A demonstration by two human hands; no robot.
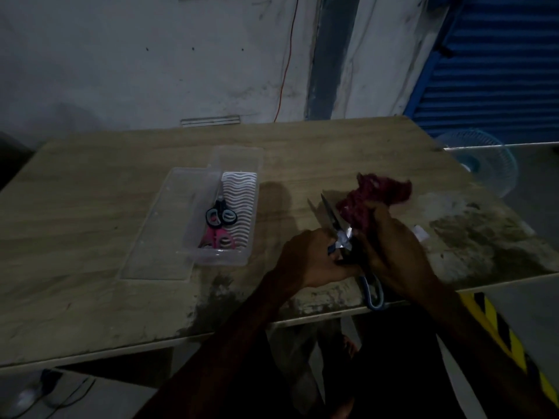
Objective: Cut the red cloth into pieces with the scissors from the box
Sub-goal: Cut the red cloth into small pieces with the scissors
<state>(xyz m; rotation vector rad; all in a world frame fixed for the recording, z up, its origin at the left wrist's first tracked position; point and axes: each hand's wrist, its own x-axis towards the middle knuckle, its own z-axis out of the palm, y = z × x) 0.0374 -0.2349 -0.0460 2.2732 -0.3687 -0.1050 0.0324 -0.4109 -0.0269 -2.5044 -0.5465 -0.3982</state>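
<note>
Pretty dark shot, but here's what's on the table (pixel 90 267). Far left there's a clear lid (pixel 157 231) lying flat, right up against the left side of the clear box (pixel 217 258). Inside the box, along its left wall, are two spare pairs (pixel 218 228), one black-handled and one pink, next to a wavy striped liner. Right of the box, over the table's near edge, is the left hand (pixel 311 261), its fingers (pixel 341 266) curled round the scissors (pixel 331 219) about where the blades meet the handles. The blades are spread apart and point up and away, tips just left of the cloth (pixel 378 192). A blue handle loop hangs lower down, between the two hands, past the table edge. The right hand (pixel 393 249) is just beside the left one, fingers gripping the red cloth, which is bunched up, sticks out above the fist and is held off the table. Can't tell if the right hand touches the scissors too. Further right, beyond the table, there's a fan (pixel 484 164) and a blue shutter (pixel 499 55).
</note>
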